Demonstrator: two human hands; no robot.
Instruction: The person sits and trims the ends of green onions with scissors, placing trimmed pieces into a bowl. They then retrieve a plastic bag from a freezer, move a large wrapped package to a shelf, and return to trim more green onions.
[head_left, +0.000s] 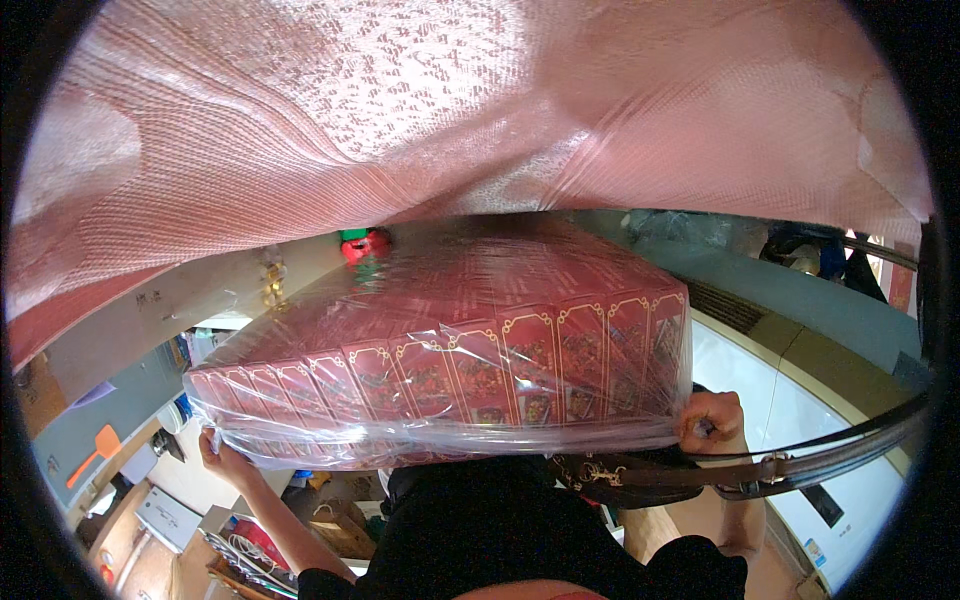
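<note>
A wide row of red boxes (450, 337) with gold trim is wrapped together in clear plastic film (420, 435), spanning the space before my body. My left hand (221, 456) pinches the film at the pack's lower left corner. At the opposite end, my right hand (712, 421) is closed in a fist around bunched film. The pack's far side runs under a pink woven cloth or sheet (480, 112) that fills the top of the view.
A brown shoulder bag strap (690, 474) crosses beneath my right hand. To the right stands a white appliance (780, 405), likely a refrigerator. An orange spatula (95, 452) is on a grey surface at left. A paper bag (341, 525) and a cluttered shelf (247, 547) are lower down.
</note>
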